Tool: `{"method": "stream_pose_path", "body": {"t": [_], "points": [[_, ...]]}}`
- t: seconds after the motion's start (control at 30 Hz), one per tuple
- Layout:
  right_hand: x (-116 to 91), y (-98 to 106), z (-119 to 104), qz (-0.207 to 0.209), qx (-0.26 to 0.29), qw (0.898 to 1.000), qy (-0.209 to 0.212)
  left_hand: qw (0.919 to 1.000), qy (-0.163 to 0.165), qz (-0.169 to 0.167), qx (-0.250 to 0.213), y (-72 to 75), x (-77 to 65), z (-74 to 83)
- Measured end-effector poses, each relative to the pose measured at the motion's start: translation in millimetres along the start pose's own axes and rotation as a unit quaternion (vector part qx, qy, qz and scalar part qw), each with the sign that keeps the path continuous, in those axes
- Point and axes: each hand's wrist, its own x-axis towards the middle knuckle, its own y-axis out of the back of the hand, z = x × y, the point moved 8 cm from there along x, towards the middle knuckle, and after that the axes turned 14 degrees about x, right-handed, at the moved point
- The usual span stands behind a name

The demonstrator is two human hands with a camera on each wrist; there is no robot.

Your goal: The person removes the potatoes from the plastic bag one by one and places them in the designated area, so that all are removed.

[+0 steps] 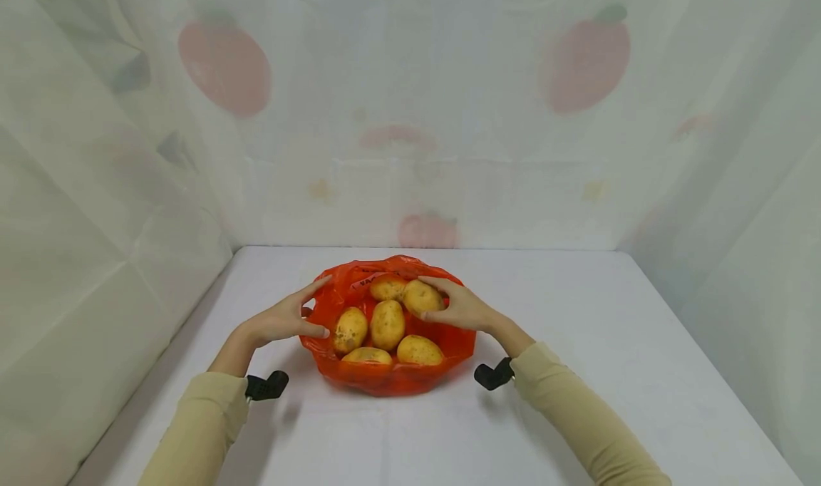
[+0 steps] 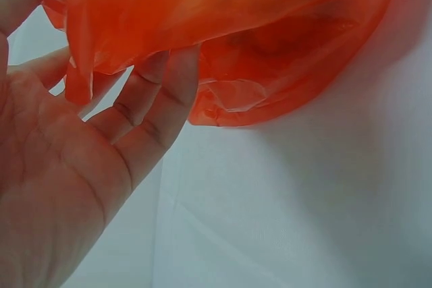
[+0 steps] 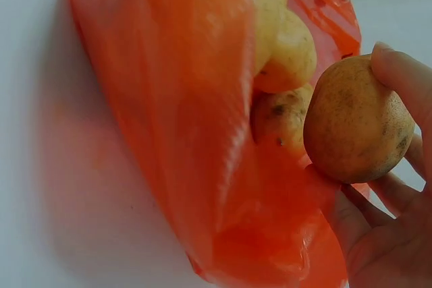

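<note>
- The red bag (image 1: 398, 383) sits near the middle of the white worktop (image 1: 641, 372), its mouth spread wide and facing up, its thin rim crumpled and uneven.
- The right hand (image 1: 458, 309) holds a potato (image 1: 422, 298) between thumb and fingers, at the far right part of the bag's mouth.
- In the right wrist view, the thumb lies on the upper side of that potato and the fingers are beneath it; whether it touches its neighbours cannot be told.
- The left hand (image 1: 282, 322) is at the left side of the bag, thumb and fingers spread wide apart, with the rim between them.
- In the left wrist view, some of its fingers pass behind the red film and touch it; the palm is bare.
- Five other potatoes show inside the bag: a far one (image 1: 387, 286) just beside the held one, a middle one (image 1: 388, 325) standing lengthwise, a left one (image 1: 350, 331) with brownish marks, and two at the near rim, a near left one (image 1: 368, 355) partly hidden by the film and a near right one (image 1: 420, 350).
- A pale strip (image 1: 365, 279) with dark lettering shows on the bag's inner far wall.
- Beige sleeves (image 1: 202, 415) cover both forearms, and a black device (image 1: 268, 385) juts inward at each wrist.
- Behind the worktop hangs a whitish sheet (image 1: 487, 115) with faded red fruit shapes.
</note>
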Motion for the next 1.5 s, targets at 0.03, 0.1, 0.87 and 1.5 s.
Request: {"method": "stream_pose_path", "body": {"t": [0.03,0.1,0.87,1.5], "points": [[0,2,-1,0.002,-0.002,1.000,-0.001,1.0000,0.000,0.000,0.001,0.0,0.0,0.3],[1,4,-1,0.007,-0.007,1.000,-0.004,1.0000,0.001,-0.001,0.001,-0.1,0.4,0.2],[4,46,-10,0.050,0.016,0.999,0.002,1.0000,0.004,-0.006,-0.002,0.8,2.6,-0.4],[1,82,18,0.122,0.072,0.989,-0.040,0.9999,0.003,-0.005,-0.009,1.8,2.2,-0.5]]}}
